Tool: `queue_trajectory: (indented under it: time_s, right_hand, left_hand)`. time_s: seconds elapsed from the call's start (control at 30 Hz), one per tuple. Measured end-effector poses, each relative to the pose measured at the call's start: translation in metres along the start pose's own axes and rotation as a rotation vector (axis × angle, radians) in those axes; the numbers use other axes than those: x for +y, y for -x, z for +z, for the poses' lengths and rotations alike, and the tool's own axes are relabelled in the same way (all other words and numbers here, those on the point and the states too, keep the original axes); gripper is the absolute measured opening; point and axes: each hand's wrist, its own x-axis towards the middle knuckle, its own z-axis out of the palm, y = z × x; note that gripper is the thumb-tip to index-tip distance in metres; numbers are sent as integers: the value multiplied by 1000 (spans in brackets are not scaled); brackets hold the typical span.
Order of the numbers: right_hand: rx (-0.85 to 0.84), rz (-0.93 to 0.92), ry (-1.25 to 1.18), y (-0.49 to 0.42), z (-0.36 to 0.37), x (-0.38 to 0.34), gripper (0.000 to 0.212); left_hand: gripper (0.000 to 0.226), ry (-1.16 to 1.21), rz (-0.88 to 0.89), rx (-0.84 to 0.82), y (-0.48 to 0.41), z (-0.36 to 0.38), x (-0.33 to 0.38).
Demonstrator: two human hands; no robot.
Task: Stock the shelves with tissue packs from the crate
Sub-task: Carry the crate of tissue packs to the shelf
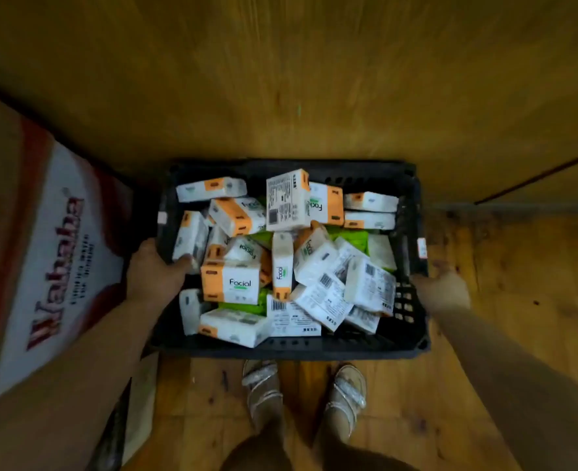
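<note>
Tissue packs (230, 283) are heaped loose in the black crate (291, 348), which is gripped at its left rim by the left hand (155, 270) and at its right rim by the right hand (442, 283), beside a cardboard box (53, 249).

Left hand (155, 271), right hand (443, 282) (both curled)

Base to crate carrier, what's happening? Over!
Left hand, right hand grip crate rims. Tissue packs piled inside. Cardboard box close at left.

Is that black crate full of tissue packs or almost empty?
Mostly full: the crate holds a jumbled heap of tissue packs covering nearly its whole floor, some lying on others.
</note>
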Motion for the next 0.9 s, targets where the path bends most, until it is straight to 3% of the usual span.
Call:
queue_trajectory:
  time_s: [0.07,0.17,0.23,0.37,0.5,0.63,0.9]
  right_hand:
    - [37,26,20,-13,11,4,55]
    - [23,69,-25,-27,22,7,44]
    - [44,28,0,-39,36,12,36]
    - [146,24,2,-42,42,11,29]
    - [182,51,-65,-35,36,7,28]
    - [153,9,24,-16,10,9,30]
    - [109,-31,71,66,-61,40,28]
  left_hand:
    - [64,-105,-70,78,-13,9,-9]
    - [76,-108,-211,46,-27,17,-23]
    - [68,-95,-251,38,-33,31,-36]
    - [39,-282,-166,73,-36,25,-40]
    - [32,-325,-120,67,-25,17,-36]
    - [31,-334,-98,54,-2,0,-31]
    - [31,-367,-98,50,100,-52,-30]
